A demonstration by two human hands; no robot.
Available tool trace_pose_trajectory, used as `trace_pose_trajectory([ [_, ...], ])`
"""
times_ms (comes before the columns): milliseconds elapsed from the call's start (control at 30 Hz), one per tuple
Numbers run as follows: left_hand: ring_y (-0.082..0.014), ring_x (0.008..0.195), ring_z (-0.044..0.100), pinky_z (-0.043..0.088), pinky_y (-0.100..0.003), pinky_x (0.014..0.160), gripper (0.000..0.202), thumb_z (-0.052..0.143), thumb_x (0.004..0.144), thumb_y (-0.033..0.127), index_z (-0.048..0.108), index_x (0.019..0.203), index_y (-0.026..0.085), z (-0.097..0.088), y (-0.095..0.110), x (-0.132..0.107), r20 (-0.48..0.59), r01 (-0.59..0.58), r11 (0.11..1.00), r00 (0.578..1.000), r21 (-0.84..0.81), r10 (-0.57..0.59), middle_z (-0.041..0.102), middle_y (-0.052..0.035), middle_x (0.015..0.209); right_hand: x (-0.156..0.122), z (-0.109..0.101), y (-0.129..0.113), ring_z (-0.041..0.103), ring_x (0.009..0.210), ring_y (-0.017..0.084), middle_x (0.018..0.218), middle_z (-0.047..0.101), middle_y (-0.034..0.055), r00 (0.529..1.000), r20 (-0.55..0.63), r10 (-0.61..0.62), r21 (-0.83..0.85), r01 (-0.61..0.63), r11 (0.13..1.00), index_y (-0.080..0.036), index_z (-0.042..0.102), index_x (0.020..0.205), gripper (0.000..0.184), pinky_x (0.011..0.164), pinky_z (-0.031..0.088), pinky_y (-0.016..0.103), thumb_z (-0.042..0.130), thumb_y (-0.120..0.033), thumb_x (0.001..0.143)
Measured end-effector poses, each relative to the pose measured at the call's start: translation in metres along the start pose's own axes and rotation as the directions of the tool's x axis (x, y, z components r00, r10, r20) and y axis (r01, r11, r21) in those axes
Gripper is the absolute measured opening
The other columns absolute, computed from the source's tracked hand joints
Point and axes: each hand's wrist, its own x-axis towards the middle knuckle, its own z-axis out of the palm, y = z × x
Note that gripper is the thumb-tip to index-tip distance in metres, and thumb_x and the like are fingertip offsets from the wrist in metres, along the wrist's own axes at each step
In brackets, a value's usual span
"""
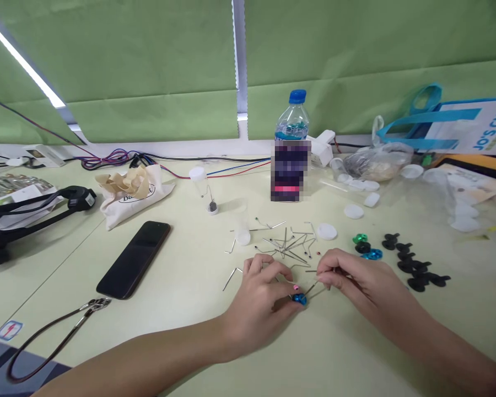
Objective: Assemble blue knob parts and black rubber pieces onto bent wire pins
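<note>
Where left fingers (287, 284) curl: blue bead (300, 299) (touching), wire (311, 288) beside.

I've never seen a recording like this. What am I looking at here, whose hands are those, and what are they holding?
There is no machine: a person wears a camera on the head, looking down at their own bare hands on a pale table. The left hand pinches a small blue piece. The right hand pinches a thin metal pin that points at it. More bent pins lie scattered just beyond, with black pieces to the right, a phone to the left and a water bottle behind.
</note>
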Motion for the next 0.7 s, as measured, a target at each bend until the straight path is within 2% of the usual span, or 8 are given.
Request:
trace_pose_trajectory([
  [333, -0.0234, 0.102, 0.042, 0.039, -0.041, 0.085, 0.014, 0.060, 0.086, 0.030, 0.071, 0.095, 0.029, 0.0003, -0.0012, 0.0001, -0.016, 0.003, 1.000, 1.000, 0.006, -0.003, 0.060, -0.0031, 0.101, 0.0016, 0.0002, 0.0019, 0.045, 0.056, 0.012, 0.063, 0.054, -0.0036, 1.000, -0.028, -0.004, 0.000, 0.004, 1.000, -0.023, 0.047, 0.071, 0.023, 0.049, 0.037, 0.022, 0.041, -0.031, 0.092],
  [700, -0.0234, 0.102, 0.041, 0.037, -0.044, 0.086, 0.015, 0.060, 0.087, 0.028, 0.071, 0.096, 0.030, 0.0010, -0.0008, 0.0007, -0.014, 0.024, 0.997, 1.000, -0.066, -0.025, 0.060, -0.0029, 0.101, 0.0035, -0.0013, -0.0023, 0.046, 0.056, 0.012, 0.064, 0.054, -0.0035, 0.999, -0.040, 0.030, 0.007, -0.030, 1.000, -0.023, 0.047, 0.071, 0.022, 0.050, 0.038, 0.022, 0.040, -0.028, 0.092],
])
